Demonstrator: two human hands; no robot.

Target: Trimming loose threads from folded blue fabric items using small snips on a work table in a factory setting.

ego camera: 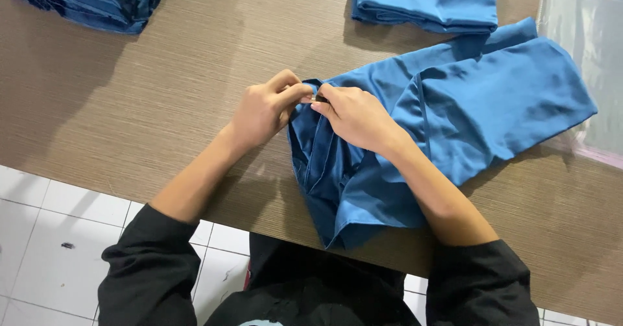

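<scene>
A blue cloth garment (467, 105) lies spread across the brown wood-grain table (143, 105), its bunched end hanging toward the near edge. My left hand (263, 108) and my right hand (354, 115) meet at the garment's upper left corner. Both pinch the fabric edge there, fingertips almost touching, around something small that I cannot make out. My right forearm rests over the cloth. Both arms wear black sleeves.
A folded blue stack (428, 1) sits at the far middle-right of the table. Another pile of darker blue folded cloth (97, 1) is at the far left corner. A clear plastic sheet (584, 40) lies at the right edge. White tiled floor (52, 248) shows below the table.
</scene>
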